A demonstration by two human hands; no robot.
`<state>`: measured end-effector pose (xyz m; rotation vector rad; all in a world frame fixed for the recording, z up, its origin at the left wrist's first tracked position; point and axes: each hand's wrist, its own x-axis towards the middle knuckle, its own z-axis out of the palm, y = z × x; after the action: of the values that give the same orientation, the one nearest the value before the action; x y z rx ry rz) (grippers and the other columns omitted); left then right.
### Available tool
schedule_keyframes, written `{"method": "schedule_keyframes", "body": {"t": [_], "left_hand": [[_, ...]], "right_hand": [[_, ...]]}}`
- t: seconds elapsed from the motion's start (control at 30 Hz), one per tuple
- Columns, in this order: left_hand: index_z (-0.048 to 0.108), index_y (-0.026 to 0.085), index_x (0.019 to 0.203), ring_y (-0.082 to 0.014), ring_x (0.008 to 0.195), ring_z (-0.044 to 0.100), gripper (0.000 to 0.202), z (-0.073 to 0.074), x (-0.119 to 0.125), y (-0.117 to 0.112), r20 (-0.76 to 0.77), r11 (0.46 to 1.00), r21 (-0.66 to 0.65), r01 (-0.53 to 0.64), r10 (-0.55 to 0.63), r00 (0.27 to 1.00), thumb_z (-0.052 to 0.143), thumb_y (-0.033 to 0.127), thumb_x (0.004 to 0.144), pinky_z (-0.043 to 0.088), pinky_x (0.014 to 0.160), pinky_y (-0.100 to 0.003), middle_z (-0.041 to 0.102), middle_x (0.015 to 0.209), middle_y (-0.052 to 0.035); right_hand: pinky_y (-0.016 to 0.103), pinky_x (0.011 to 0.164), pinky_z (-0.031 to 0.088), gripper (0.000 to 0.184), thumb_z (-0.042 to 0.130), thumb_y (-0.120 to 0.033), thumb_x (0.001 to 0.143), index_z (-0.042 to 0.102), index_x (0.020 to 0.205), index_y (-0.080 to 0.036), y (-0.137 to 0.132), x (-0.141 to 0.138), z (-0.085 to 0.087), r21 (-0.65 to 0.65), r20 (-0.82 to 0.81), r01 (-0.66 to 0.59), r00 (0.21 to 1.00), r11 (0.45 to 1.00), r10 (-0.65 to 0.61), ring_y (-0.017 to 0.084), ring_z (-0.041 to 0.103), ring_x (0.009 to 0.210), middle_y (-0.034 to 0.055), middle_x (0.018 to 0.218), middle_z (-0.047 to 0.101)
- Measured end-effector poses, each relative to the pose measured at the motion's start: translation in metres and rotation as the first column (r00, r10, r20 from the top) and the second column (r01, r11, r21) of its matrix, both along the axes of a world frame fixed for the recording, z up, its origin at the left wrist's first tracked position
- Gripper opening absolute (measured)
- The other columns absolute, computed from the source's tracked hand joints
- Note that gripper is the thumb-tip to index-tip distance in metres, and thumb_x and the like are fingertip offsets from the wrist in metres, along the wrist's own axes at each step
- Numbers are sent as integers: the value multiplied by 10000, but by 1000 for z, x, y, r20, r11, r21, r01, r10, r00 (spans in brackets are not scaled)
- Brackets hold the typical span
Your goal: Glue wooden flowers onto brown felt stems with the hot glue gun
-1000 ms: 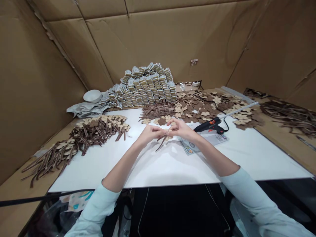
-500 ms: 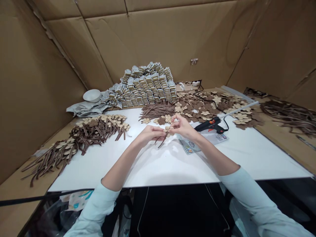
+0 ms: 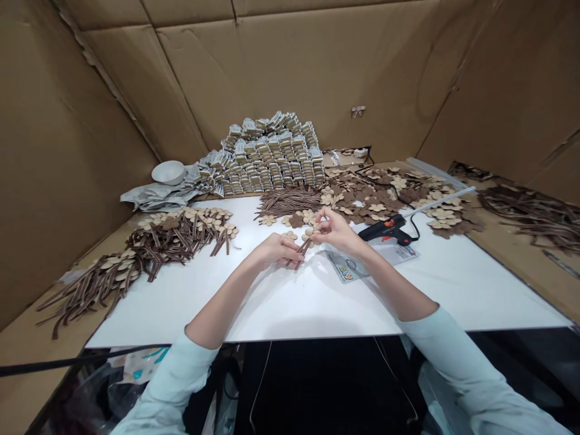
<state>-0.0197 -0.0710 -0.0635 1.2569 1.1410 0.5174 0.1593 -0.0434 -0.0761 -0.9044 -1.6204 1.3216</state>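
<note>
Over the middle of the white board [image 3: 290, 296], my left hand [image 3: 275, 249] is closed around a few brown strips [image 3: 299, 252] that fan out toward the right. My right hand [image 3: 334, 231] pinches the top of the same piece, where a small tan flower cutout [image 3: 309, 232] sits at the strips' upper end. Both hands meet just in front of the loose flower cutouts. A black and orange glue gun [image 3: 388, 228] lies on the board just right of my right hand, on a printed paper sheet [image 3: 351, 267].
A heap of finished brown-strip flowers [image 3: 149, 248] lies at the left. Stacked small packets [image 3: 267, 157] and a white bowl [image 3: 168, 172] stand at the back. Tan and brown flower cutouts [image 3: 389, 196] spread at the back right, more strips [image 3: 534, 211] at far right. Cardboard walls surround everything.
My left hand has slid down the strips toward their lower ends. My right hand stays pinched at the flower end, shifted slightly up and back.
</note>
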Motion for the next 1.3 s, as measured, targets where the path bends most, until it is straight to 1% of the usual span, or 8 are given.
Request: {"method": "schedule_keyframes", "body": {"t": [0.23, 0.47, 0.63, 0.77, 0.9, 1.07, 1.17, 1.3], "left_hand": [[695, 85, 637, -138, 593, 608, 273, -7, -1, 2, 16, 989, -124, -82, 85, 996, 791, 123, 384, 519, 659, -257, 650, 613, -56], [708, 98, 671, -142, 635, 603, 304, -4, -7, 4, -5, 993, -114, -19, 18, 1000, 799, 172, 391, 513, 716, -282, 661, 663, -54], [715, 125, 755, -116, 655, 559, 316, -1, -5, 4, 16, 999, 41, 24, -25, 1000, 773, 266, 479, 465, 670, -249, 649, 733, -39], [709, 102, 747, -71, 550, 454, 298, -1, 2, 2, 118, 983, 180, -38, 17, 993, 698, 361, 599, 382, 566, -217, 560, 574, -2], [703, 83, 678, -68, 492, 396, 291, -2, 6, 0, 121, 965, 249, -87, 59, 991, 705, 355, 578, 321, 502, -218, 501, 476, 11], [698, 84, 632, -78, 491, 414, 272, -3, 5, 1, 93, 939, 304, -162, 140, 986, 698, 348, 564, 324, 494, -222, 550, 494, -11], [706, 98, 656, -106, 538, 486, 280, -2, 4, 2, 88, 935, 291, -206, 188, 978, 702, 358, 553, 379, 544, -235, 618, 564, -36], [716, 106, 692, -130, 591, 533, 298, -3, 4, 2, 74, 928, 305, -217, 204, 976, 704, 371, 557, 417, 601, -246, 650, 611, -44]], "right_hand": [[212, 509, 377, 365, 636, -164, 521, 353, 748, -207, 3, 4, 1, -3, -10, 24, 1000, 1000, -24, 70, 504, 457, -97, 510, 550], [206, 502, 377, 393, 651, -146, 521, 341, 754, -206, 0, 9, 8, -48, 2, -30, 1000, 998, 30, 70, 509, 456, -100, 502, 547], [202, 485, 372, 416, 646, -125, 522, 313, 754, -214, -3, 8, 12, -81, -5, -83, 997, 993, 83, 80, 515, 438, -107, 472, 535], [214, 501, 391, 419, 628, -113, 524, 294, 754, -218, -5, 4, 9, -103, -6, -108, 994, 989, 108, 84, 522, 441, -103, 484, 550], [217, 509, 388, 399, 613, -125, 552, 297, 776, -220, -6, 0, 4, -86, 24, -139, 990, 987, 142, 86, 520, 458, -110, 488, 524], [228, 559, 387, 311, 572, -200, 660, 366, 893, -206, -7, 1, 4, 33, 97, -169, 982, 985, 165, 86, 523, 548, -68, 605, 545], [242, 604, 393, 269, 525, -234, 716, 384, 942, -198, -7, 1, 6, 40, 116, -155, 982, 987, 150, 94, 530, 609, -42, 666, 553], [252, 618, 392, 278, 539, -246, 712, 399, 947, -196, -4, 1, -1, 41, 147, -161, 977, 986, 154, 102, 522, 622, -39, 679, 536]]}}
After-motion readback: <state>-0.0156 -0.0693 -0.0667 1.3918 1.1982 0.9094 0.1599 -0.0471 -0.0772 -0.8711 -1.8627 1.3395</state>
